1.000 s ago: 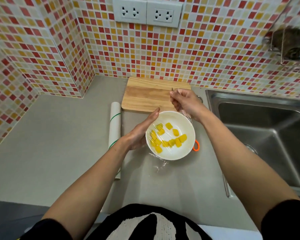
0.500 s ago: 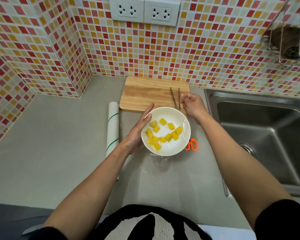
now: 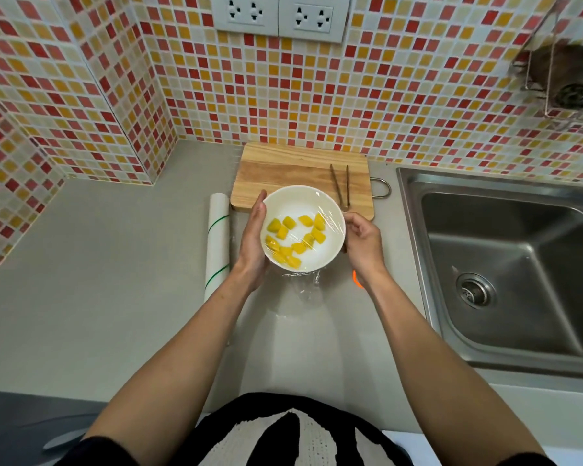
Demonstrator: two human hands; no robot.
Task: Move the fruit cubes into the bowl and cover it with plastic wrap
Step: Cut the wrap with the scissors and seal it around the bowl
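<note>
A white bowl [image 3: 297, 201] holds several yellow fruit cubes [image 3: 297, 242] and sits at the near edge of the wooden cutting board [image 3: 283, 168]. Clear plastic wrap [image 3: 332, 223] is stretched over its top, and a crumpled tail of wrap [image 3: 305, 285] trails onto the counter on the near side. My left hand [image 3: 253, 243] presses flat against the bowl's left side with straight fingers. My right hand [image 3: 362, 242] cups the right side, its fingers curled round the bowl's wall.
The plastic wrap roll [image 3: 217, 243] lies left of my left hand. Brown tongs [image 3: 340, 188] rest on the board's right part. An orange scissors handle [image 3: 356, 280] shows beside my right wrist. A steel sink [image 3: 505, 264] fills the right; tiled walls enclose the back and left.
My right hand has let go of the brown tongs, which now lie on the board, and has come to the bowl's right side. The bowl has shifted toward the board.
</note>
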